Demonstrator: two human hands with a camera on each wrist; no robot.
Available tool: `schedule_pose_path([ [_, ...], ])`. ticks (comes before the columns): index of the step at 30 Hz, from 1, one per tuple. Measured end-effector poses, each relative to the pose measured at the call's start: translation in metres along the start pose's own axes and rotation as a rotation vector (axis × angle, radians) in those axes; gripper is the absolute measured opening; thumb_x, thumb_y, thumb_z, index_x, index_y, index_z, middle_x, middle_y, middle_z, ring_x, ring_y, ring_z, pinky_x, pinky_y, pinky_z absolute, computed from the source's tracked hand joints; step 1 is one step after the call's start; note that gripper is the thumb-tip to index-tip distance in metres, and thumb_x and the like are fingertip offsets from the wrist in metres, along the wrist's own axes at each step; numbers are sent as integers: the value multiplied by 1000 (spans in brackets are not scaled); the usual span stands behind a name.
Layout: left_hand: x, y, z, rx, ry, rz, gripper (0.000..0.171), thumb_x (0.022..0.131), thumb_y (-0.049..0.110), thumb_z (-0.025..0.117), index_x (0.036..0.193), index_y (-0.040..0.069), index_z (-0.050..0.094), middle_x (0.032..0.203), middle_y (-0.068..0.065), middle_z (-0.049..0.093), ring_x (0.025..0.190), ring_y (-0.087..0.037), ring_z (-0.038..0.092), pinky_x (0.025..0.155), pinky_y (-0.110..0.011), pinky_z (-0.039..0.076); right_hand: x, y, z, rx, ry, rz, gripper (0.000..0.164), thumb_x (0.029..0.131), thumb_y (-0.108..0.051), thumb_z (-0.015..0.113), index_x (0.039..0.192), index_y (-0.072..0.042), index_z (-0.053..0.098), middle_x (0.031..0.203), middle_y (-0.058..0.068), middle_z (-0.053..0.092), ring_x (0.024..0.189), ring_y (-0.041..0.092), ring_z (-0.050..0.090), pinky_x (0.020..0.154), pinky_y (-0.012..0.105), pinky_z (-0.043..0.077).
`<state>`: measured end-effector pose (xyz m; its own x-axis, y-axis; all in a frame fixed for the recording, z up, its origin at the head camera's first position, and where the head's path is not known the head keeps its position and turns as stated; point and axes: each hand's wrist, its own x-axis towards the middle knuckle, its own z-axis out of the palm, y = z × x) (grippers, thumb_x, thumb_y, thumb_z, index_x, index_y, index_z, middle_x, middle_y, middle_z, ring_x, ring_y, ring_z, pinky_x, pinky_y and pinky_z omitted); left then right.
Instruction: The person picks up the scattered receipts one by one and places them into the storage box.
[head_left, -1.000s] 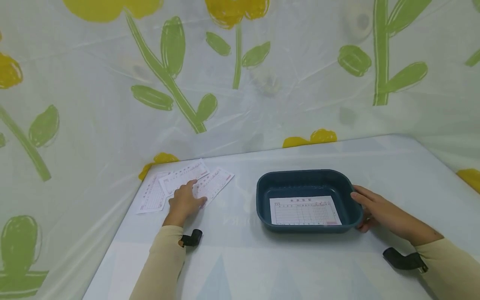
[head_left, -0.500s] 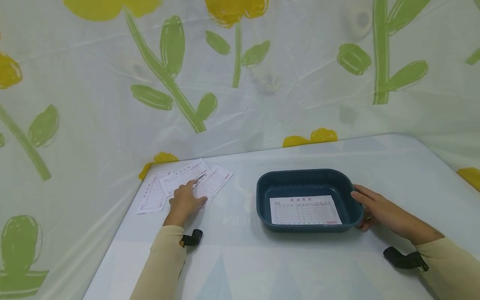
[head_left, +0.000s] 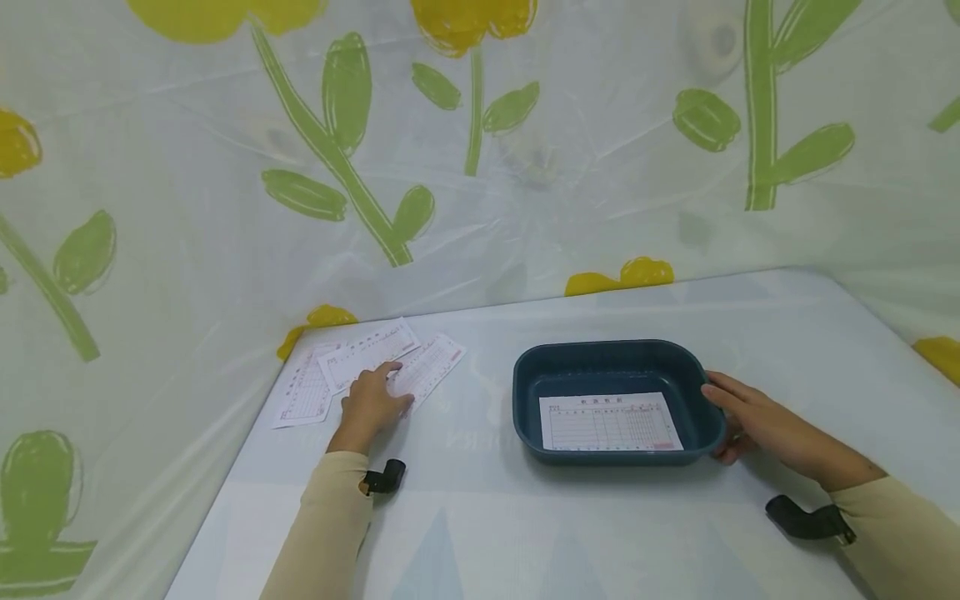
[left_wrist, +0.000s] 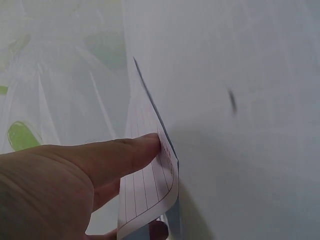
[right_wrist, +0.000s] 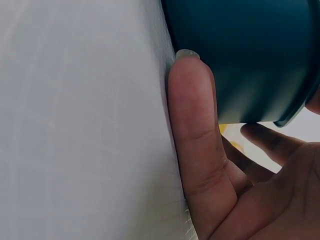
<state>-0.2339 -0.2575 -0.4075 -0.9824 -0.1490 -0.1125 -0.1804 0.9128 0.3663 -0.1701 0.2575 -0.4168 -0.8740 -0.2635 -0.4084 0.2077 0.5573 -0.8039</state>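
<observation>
In the head view my left hand [head_left: 371,404] reaches over a printed receipt slip [head_left: 435,360] on the left of the table. In the left wrist view the fingers press and pinch this slip [left_wrist: 147,185], its near edge bowed up between them. Two more receipt slips [head_left: 367,354] lie beside it, overlapping. My right hand [head_left: 757,421] grips the right end of a dark teal plastic basin [head_left: 525,408], thumb at the rim. In the right wrist view one finger lies low along the wall of the basin [right_wrist: 250,60]. Another receipt slip [head_left: 609,421] lies flat in the basin.
A white table [head_left: 480,533] with faint pale-blue triangles spreads under everything. Behind it and at the sides hangs a white flower-print curtain [head_left: 585,208]. Each wrist carries a small black camera mount [head_left: 386,475].
The slips under my left hand shift very slightly, and its index finger moves a little. My right hand and the basin stay in place.
</observation>
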Motion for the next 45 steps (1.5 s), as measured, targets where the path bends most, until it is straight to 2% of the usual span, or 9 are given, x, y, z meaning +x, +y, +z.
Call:
schedule_pose_path([
  [6,1,0,-2,-22,35,26,68,87,23,74,148,15,45,137,-29,51,123,-46,48,103,-64,35,-1,-1,-1,-27,7,-16,80,107,-54,25,159,-2,-5,98,13,70,84,26,68,80,39,53],
  [10,1,0,-1,-45,41,16,64,91,23,69,150,14,43,138,-26,53,126,-45,47,106,-64,33,-1,-3,-1,-20,6,-1,81,106,-55,26,159,-2,-4,98,13,70,83,26,68,80,38,53],
  [18,1,-2,3,-103,19,10,53,95,16,62,146,11,47,136,-23,58,127,-42,52,107,-65,31,-1,-3,2,-7,10,-1,81,106,-55,26,159,-1,-3,99,14,69,83,27,68,76,37,54],
  [22,0,-2,2,-123,1,-6,53,97,14,60,148,12,45,138,-23,56,127,-43,53,106,-61,38,-1,-2,2,-2,8,16,82,106,-56,27,158,0,-3,100,14,69,83,26,68,76,36,55],
  [25,-1,-1,1,-137,27,6,52,97,12,58,147,12,45,135,-23,58,121,-41,56,100,-56,46,0,-1,2,-2,3,19,82,106,-56,27,158,0,-3,100,14,69,84,26,68,76,36,55],
  [30,-2,2,-1,-177,88,37,47,98,10,56,145,10,49,128,-22,61,108,-36,59,91,-51,49,0,-2,2,5,12,0,82,106,-55,27,158,0,-2,100,15,68,83,26,68,74,36,56],
  [34,-1,4,-1,-216,112,35,42,98,11,55,140,6,53,125,-21,61,107,-35,59,91,-48,49,0,-3,2,24,11,-9,80,107,-52,27,158,1,-3,97,14,68,82,26,68,72,36,57],
  [38,1,7,0,-253,153,64,38,99,12,55,135,2,54,122,-23,62,105,-35,59,89,-47,50,-1,-3,3,31,13,-29,78,108,-50,27,158,3,-4,91,13,69,81,26,67,71,36,57],
  [45,1,14,-1,-283,167,78,38,101,17,54,138,6,52,125,-23,61,103,-33,60,85,-44,51,0,-1,3,33,19,-31,78,108,-49,26,157,4,-4,90,12,68,80,26,67,71,36,57],
])
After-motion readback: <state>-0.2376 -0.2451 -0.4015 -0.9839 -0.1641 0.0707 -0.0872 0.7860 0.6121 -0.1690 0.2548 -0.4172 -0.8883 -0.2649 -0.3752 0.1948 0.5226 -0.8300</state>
